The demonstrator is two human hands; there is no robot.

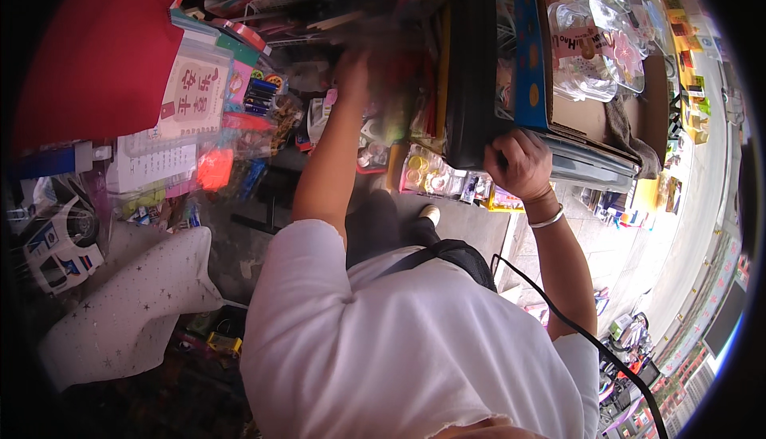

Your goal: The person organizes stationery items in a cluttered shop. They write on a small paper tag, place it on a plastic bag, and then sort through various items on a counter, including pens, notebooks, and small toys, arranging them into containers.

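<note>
My left hand [352,74] is blurred and reaches into a dim, cluttered space of small packaged goods; whether its fingers hold anything is hidden by the blur. Wooden sticks [336,20] lie just above it, beside a white wire rack [287,1]. My right hand [519,162], with a silver bangle [547,216] at the wrist, is curled around the near corner of a long black case [474,80]. Next to that case stands an open cardboard box [577,119] with a blue dotted side. Clear plastic packs [589,50] fill much of the box.
On the left hang red fabric [108,50] and a star-printed white sheet [137,313]. Packaged stationery [191,89] and a toy vehicle [63,247] are stacked there. A black cable [574,325] runs past my right arm. Small goods [428,171] sit below the black case.
</note>
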